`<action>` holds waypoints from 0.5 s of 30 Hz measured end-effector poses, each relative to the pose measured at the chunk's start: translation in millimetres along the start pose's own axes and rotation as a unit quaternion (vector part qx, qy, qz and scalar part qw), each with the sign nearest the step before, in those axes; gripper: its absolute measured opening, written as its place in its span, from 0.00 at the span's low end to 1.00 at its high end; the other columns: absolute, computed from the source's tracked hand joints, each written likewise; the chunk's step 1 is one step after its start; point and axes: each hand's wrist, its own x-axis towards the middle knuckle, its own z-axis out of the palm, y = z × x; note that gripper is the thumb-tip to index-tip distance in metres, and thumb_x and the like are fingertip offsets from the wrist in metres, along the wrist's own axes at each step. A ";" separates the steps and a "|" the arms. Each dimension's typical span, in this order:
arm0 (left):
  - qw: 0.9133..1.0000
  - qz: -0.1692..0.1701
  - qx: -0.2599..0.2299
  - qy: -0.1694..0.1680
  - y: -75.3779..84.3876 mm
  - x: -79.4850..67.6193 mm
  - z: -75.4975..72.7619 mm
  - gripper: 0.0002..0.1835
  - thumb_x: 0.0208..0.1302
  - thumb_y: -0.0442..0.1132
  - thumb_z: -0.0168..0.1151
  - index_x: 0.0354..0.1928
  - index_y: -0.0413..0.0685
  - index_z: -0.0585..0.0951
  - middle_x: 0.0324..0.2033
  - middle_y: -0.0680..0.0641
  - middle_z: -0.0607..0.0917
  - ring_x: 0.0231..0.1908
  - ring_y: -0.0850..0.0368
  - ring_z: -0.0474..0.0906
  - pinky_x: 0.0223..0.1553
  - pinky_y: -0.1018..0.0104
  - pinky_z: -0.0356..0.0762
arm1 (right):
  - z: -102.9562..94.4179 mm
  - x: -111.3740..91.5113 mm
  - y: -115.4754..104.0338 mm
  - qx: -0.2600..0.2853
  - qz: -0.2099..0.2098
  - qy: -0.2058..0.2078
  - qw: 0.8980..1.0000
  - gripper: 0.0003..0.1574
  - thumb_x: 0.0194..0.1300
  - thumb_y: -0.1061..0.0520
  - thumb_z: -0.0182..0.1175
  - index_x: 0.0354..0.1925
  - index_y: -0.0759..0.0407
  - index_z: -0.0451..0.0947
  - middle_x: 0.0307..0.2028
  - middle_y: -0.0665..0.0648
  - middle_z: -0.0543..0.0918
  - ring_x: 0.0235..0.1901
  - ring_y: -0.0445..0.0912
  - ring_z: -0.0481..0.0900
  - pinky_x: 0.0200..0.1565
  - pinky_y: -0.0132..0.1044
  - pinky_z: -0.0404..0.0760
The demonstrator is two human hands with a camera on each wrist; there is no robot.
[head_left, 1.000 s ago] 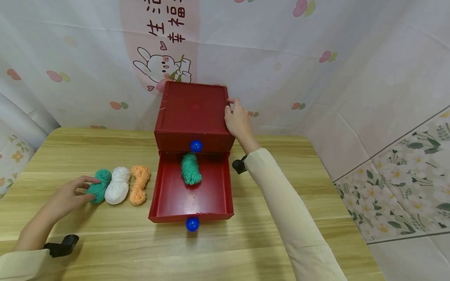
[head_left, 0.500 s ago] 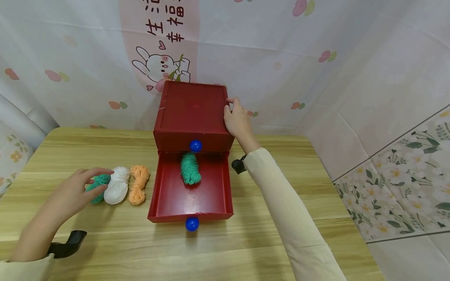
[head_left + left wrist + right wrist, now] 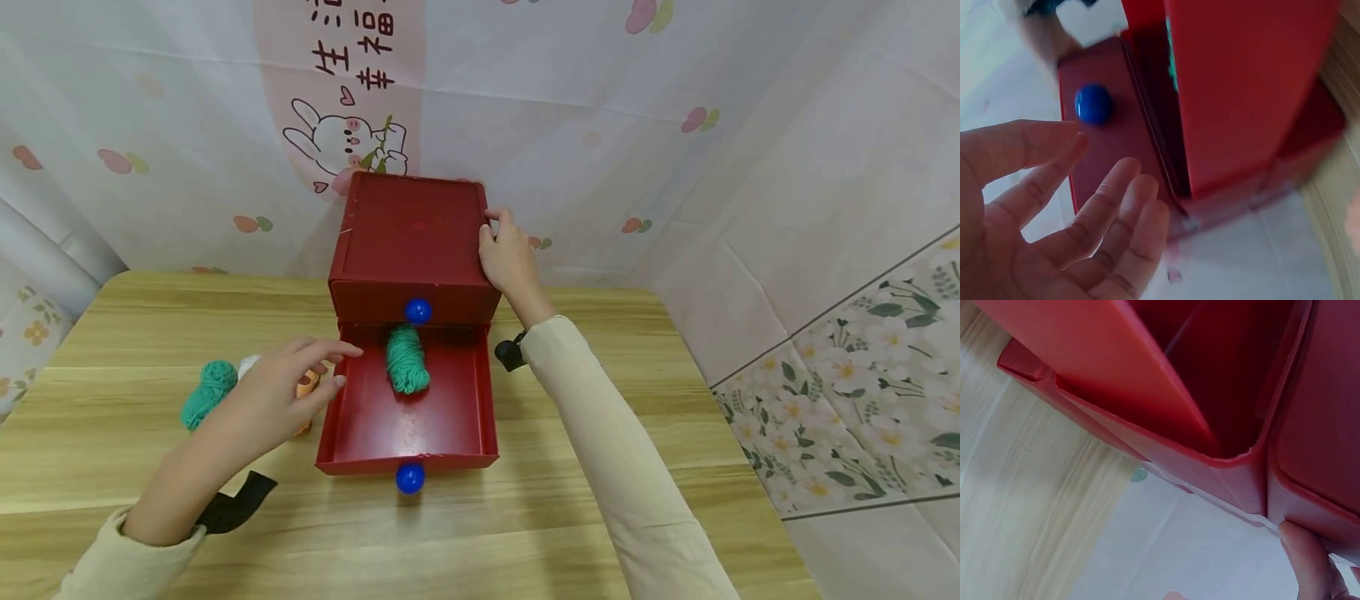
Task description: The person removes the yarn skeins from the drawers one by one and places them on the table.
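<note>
In the head view my left hand [image 3: 281,392] hangs over the left wall of the pulled-out lower drawer [image 3: 375,437], its fingers spread and nothing in them. Beside those fingertips, a green yarn skein [image 3: 407,362] lies toward the back of the drawer. My right hand [image 3: 512,260] rests against the upper right side of the red two-drawer cabinet [image 3: 416,233]. The right wrist view shows a finger [image 3: 1304,550] pressed to its side. Left of the drawer lie another green skein [image 3: 210,393], a white skein [image 3: 247,364] and an orange skein [image 3: 306,385], the last two mostly hidden by my left hand.
Blue round knobs mark the upper drawer [image 3: 417,312], which is pushed in, and the lower drawer's front. The cabinet stands at the back of the wooden table [image 3: 570,508], close to a printed curtain [image 3: 555,117]. A floral panel [image 3: 862,400] borders the right side.
My left hand has left the green skein on the table and moved right, past the white and orange skeins, to the drawer's left wall. The right hand stays in place.
</note>
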 end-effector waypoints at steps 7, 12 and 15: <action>0.999 0.014 0.012 -0.048 12.7 19.7 20.5 0.21 0.61 0.38 0.61 0.57 0.50 0.73 0.47 0.37 0.78 0.41 0.44 0.78 0.35 0.55 0.81 | -0.9 -0.9 -0.9 -0.002 -0.001 -0.001 1.000 0.26 0.73 0.50 0.39 0.66 0.52 0.60 0.59 0.60 0.73 0.50 0.50 0.74 0.51 0.44 0.72; 0.996 0.030 0.045 -0.066 13.1 29.5 28.5 0.25 0.60 0.38 0.62 0.59 0.48 0.71 0.44 0.36 0.77 0.35 0.48 0.77 0.34 0.57 0.80 | -1.0 -0.1 0.1 -0.002 0.000 0.000 1.000 0.26 0.73 0.50 0.39 0.66 0.52 0.60 0.57 0.60 0.75 0.48 0.50 0.75 0.50 0.44 0.72; 0.994 0.035 0.069 -0.076 12.8 30.0 31.2 0.27 0.59 0.40 0.63 0.62 0.49 0.69 0.46 0.35 0.77 0.39 0.44 0.76 0.37 0.52 0.79 | 0.0 0.2 0.7 -0.003 0.000 0.002 1.000 0.26 0.73 0.50 0.39 0.65 0.52 0.60 0.53 0.61 0.76 0.47 0.50 0.75 0.49 0.44 0.72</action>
